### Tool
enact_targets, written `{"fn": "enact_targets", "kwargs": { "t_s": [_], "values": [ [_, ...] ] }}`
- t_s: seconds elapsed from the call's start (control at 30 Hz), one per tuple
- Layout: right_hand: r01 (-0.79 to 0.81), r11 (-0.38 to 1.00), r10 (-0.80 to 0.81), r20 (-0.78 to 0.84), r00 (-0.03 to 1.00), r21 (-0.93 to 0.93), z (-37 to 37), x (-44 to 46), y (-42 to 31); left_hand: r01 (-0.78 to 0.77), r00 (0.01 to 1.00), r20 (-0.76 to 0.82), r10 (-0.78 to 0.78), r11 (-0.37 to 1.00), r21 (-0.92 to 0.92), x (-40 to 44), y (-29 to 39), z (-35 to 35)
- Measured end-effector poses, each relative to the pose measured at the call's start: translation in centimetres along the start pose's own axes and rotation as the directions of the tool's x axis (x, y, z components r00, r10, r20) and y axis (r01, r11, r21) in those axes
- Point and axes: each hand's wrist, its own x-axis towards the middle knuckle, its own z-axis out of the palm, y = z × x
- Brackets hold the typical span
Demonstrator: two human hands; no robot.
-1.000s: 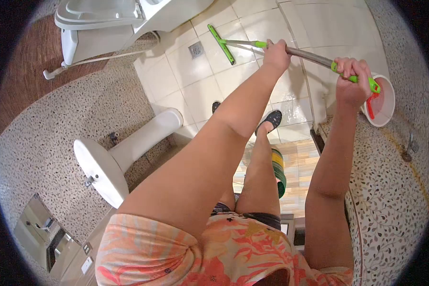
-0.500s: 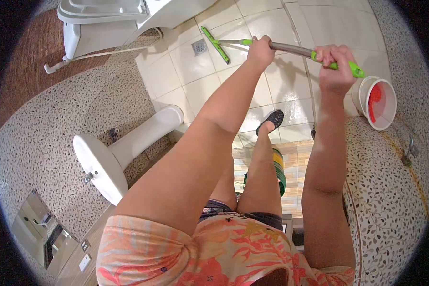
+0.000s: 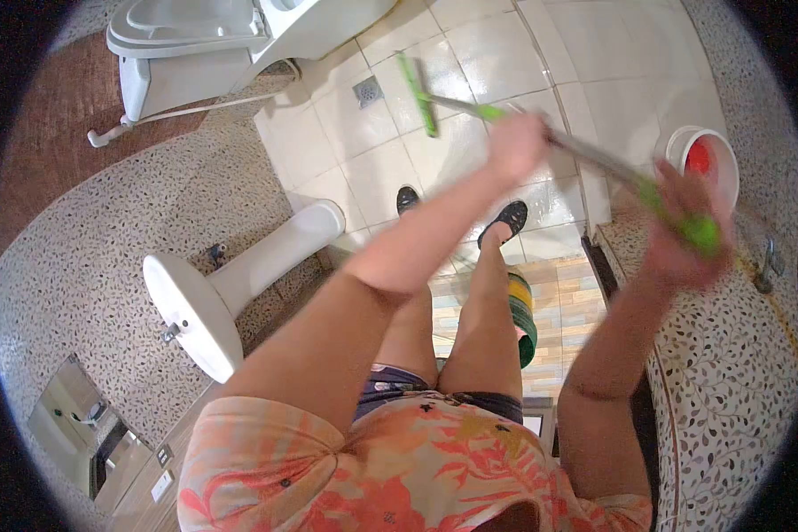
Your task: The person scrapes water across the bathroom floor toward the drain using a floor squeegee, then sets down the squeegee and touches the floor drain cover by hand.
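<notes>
A squeegee is held slantwise across the upper half of the frame, from the upper centre down toward the right edge. Its narrow bright-green head is set crosswise to the pole, nearly upright in the frame, over the pale floor tiles and just to the right of a square drain grate; whether the blade is pressed to the tiles cannot be told. A slim grey metal pole is joined to the head and is broken by a green collar near the left hand; at the far end it is finished by a green grip, its edges softened by blur. The pole is clasped in the left hand, right of the upper centre. The right hand is placed well apart from it, at the right of the frame, with the grip lying against it; it is too blurred for the closing of its fingers to be told. Behind it, a white bucket is seen with something red inside. Dark shoes are planted on the tiles near the centre.
</notes>
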Motion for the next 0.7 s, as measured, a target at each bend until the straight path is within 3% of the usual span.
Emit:
{"fn": "enact_targets", "kwargs": {
  "t_s": [0.03, 0.07, 0.1, 0.17, 0.27, 0.33, 0.37, 0.4, 0.47, 0.5, 0.57, 0.7],
  "values": [
    [0.089, 0.987, -0.087, 0.023, 0.996, -0.131, -1.5, -2.2, -4.5, -0.082, 0.993, 0.084, 0.081, 0.997, 0.008, -2.0, 4.0, 0.2],
    [0.153, 0.95, -0.138, 0.072, 0.988, -0.274, -2.7, -4.2, -8.3, -0.108, 0.993, 0.046, 0.108, 0.994, -0.021, -3.5, 7.1, 1.9],
    [0.186, 0.924, -0.162, 0.099, 0.982, -0.333, -3.6, -5.8, -10.9, -0.082, 0.958, 0.266, 0.109, 0.991, -0.111, -4.3, 9.1, 4.0],
    [0.186, 0.909, -0.164, 0.09, 0.982, -0.372, -4.5, -7.9, -13.6, -0.069, 0.973, 0.197, 0.118, 0.968, -0.239, -6.4, 11.9, 7.6],
    [0.186, 0.942, -0.205, -0.039, 0.978, -0.28, -6.8, -9.9, -13.3, -0.09, 0.956, 0.258, 0.138, 0.978, -0.188, -7.1, 12.0, 9.5],
    [0.088, 0.961, -0.138, -0.177, 0.974, -0.264, -7.2, -10.0, -10.3, 0.004, 0.944, 0.327, 0.045, 0.989, -0.15, -6.7, 9.4, 10.0],
    [0.093, 0.99, -0.125, -0.335, 0.934, -0.111, -7.6, -10.3, -8.3, 0.036, 0.957, 0.291, 0.002, 0.992, -0.125, -6.6, 7.5, 10.4],
    [0.118, 0.992, -0.081, -0.479, 0.874, 0.046, -7.7, -10.6, -6.3, 0.089, 0.934, 0.352, -0.053, 0.992, -0.088, -6.4, 5.3, 10.7],
    [-0.024, 0.987, -0.011, -0.215, 0.977, -0.157, -6.0, -10.4, -3.0, 0.091, 0.932, 0.35, -0.09, 0.996, 0.015, -6.8, 2.8, 8.9],
    [-0.024, 0.989, -0.009, -0.217, 0.976, -0.148, -5.1, -10.3, -1.5, 0.093, 0.932, 0.35, -0.095, 0.995, 0.024, -7.0, 1.5, 8.9],
    [-0.009, 0.953, -0.045, -0.169, 0.985, -0.304, -3.4, -9.8, 0.8, 0.129, 0.98, 0.15, -0.132, 0.991, 0.025, -7.2, -1.5, 9.8],
    [-0.092, 0.909, -0.007, -0.235, 0.972, -0.407, -3.1, -10.3, 3.1, 0.11, 0.988, 0.096, -0.122, 0.987, 0.114, -6.6, -4.5, 8.8]
  ]
}}
